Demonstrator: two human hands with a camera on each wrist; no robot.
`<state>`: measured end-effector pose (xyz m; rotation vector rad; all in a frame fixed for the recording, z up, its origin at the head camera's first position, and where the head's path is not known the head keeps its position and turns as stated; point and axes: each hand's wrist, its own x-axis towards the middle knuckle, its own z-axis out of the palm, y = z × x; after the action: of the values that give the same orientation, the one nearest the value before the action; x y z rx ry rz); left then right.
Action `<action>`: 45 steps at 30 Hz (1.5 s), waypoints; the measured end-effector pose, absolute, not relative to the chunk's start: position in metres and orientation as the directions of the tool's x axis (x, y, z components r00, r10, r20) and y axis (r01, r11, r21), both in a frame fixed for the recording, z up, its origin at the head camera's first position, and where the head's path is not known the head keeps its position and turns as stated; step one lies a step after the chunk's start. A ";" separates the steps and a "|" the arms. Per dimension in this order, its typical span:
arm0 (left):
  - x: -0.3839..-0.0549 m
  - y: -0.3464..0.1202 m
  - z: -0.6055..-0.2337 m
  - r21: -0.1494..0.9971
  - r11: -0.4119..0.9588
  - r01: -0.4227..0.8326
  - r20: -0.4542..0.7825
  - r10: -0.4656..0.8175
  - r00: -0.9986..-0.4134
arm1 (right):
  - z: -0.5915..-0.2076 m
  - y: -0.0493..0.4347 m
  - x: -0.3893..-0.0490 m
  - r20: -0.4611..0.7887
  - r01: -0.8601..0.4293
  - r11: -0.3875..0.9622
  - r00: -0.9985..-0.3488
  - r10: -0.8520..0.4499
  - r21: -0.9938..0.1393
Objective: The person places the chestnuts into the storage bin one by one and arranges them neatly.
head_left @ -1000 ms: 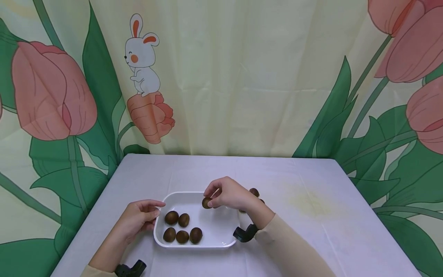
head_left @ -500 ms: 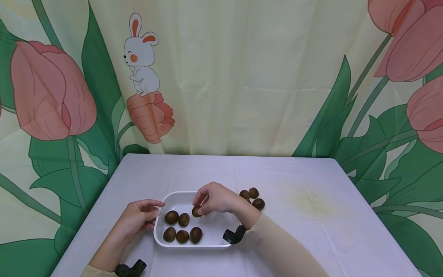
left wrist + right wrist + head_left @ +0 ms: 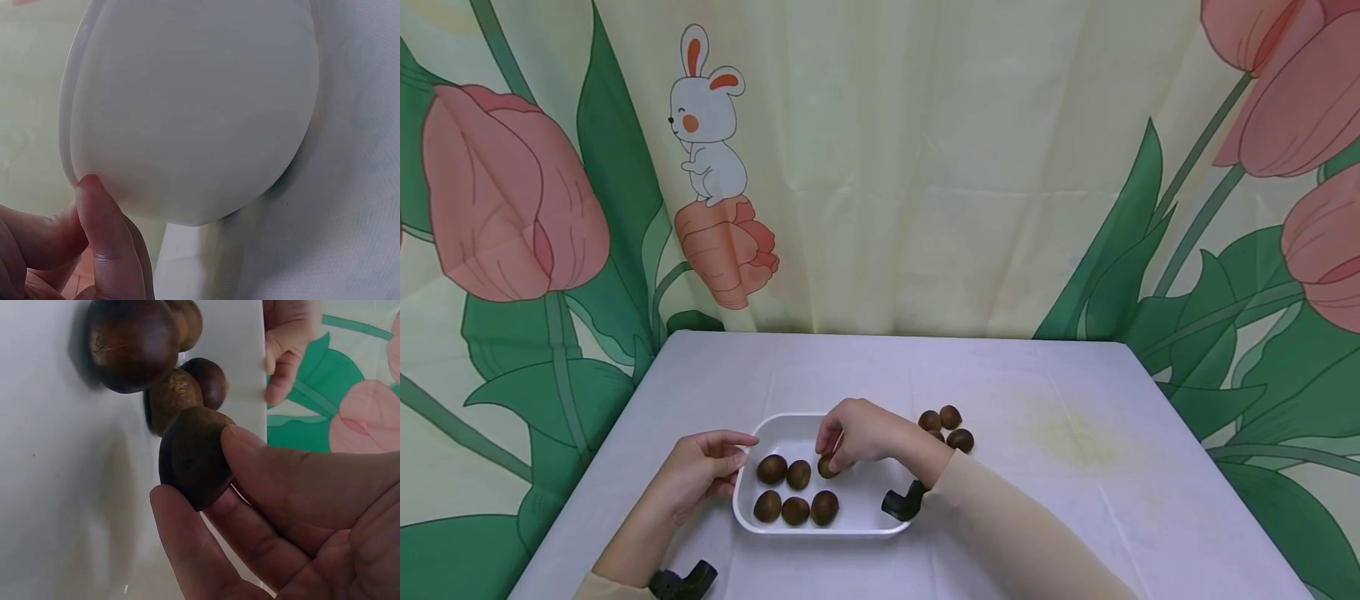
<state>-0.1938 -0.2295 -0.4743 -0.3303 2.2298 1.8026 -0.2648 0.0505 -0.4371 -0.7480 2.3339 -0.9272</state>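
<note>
A brown chestnut (image 3: pixel 195 456) is pinched between the thumb and fingers of my right hand (image 3: pixel 861 433), low over the middle of the white tray (image 3: pixel 872 521). To its left, several more chestnuts (image 3: pixel 795 512) lie in two rows on the tray floor. My left hand (image 3: pixel 703 467) holds the tray's left end at its far corner. In the left wrist view, a fingertip (image 3: pixel 90 184) presses at the tray's rim, and the outer wall fills much of the picture. The chestnut in my right hand is partly covered by the fingers in the head view.
Several loose chestnuts (image 3: pixel 959 440) sit on the white-covered table (image 3: pixel 1075 500), just beyond the tray's right end. A curtain (image 3: pixel 970 167) printed with tulips and a rabbit hangs behind the table's far edge.
My right hand has moved left and down with the chestnut, toward the others in the tray, uncovering the loose chestnuts on the table. My left hand has stayed at the tray.
</note>
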 end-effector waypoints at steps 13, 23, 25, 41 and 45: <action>-0.195 -0.230 -0.475 0.920 0.206 -0.334 -0.339 -0.011 -0.941 | -0.451 0.041 -0.265 -0.278 -0.389 0.686 -0.707 -0.650 -0.615; -0.194 -0.230 -0.474 0.918 0.205 -0.340 -0.344 -0.013 -0.939 | -0.448 0.039 -0.263 -0.291 -0.375 0.671 -0.690 -0.663 -0.639; -0.194 -0.230 -0.474 0.919 0.200 -0.339 -0.344 -0.010 -0.939 | -0.447 0.040 -0.263 -0.291 -0.382 0.665 -0.681 -0.672 -0.642; -0.193 -0.230 -0.471 0.918 0.208 -0.337 -0.342 -0.012 -0.940 | -0.438 0.050 -0.263 -0.304 -0.201 0.580 -0.693 -0.653 -0.789; -0.194 -0.230 -0.471 0.919 0.207 -0.334 -0.340 -0.006 -0.940 | -0.429 0.059 -0.263 -0.301 -0.167 0.555 -0.696 -0.651 -0.815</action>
<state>-0.1937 -0.2299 -0.4713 -0.3230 2.2211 1.7987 -0.2633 0.0593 -0.4285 -0.6550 2.1981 -1.0666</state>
